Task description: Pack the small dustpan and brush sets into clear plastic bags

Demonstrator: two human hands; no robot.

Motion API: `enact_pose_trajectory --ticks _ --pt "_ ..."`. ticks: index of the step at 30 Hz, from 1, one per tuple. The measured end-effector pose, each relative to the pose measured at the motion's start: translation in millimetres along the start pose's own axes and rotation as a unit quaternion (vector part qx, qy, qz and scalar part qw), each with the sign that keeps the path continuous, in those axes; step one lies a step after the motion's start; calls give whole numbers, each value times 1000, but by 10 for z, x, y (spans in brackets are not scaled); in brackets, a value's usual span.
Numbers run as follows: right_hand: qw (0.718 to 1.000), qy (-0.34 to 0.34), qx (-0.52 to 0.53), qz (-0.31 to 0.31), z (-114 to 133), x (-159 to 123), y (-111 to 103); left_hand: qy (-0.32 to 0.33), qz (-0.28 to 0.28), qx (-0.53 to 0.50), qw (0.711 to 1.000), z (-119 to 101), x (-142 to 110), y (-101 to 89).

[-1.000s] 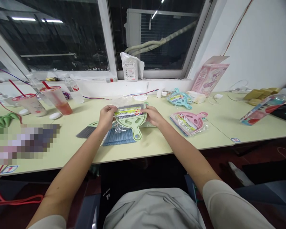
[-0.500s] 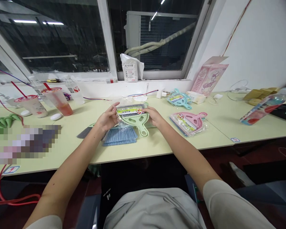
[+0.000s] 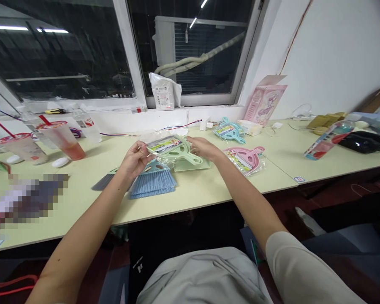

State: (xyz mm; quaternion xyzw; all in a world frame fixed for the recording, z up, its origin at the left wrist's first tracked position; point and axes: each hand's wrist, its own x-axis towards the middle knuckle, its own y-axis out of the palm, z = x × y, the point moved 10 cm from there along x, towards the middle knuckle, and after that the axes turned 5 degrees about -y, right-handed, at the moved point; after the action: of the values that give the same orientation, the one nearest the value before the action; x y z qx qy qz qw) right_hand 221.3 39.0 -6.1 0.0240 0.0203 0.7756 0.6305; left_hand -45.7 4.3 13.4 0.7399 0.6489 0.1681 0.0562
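Green dustpan (image 3: 182, 153), in its clear bag, is held up over the middle of the long table (image 3: 202, 198). Left hand (image 3: 133, 159) pinches one end with bent fingers to lift it. Right hand (image 3: 202, 147) is open, touching the other side to steady it. Blue broom (image 3: 152, 181) lies just below, and pink dustpan (image 3: 244, 159) lies to the right.

A strip of counter (image 3: 193, 202) leaves passage along its near edge, in front of the blue brush (image 3: 152, 181) (the widest room here). The pink dustpan packet (image 3: 243, 160) stands just beyond the right hand (image 3: 205, 147); plastic cups (image 3: 63, 141) stand well left of the left hand (image 3: 134, 159).
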Motion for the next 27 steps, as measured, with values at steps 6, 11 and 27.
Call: enact_pose_trajectory --ticks 6,11,27 --pt "969 -157 -192 -12 525 -250 -267 27 -20 19 999 -12 -26 109" --pt "934 -214 -286 4 419 -147 -122 45 10 11 999 10 -53 193" --pt "699 -49 -711 -59 653 476 -2046 133 -100 216 962 -150 -39 -76"
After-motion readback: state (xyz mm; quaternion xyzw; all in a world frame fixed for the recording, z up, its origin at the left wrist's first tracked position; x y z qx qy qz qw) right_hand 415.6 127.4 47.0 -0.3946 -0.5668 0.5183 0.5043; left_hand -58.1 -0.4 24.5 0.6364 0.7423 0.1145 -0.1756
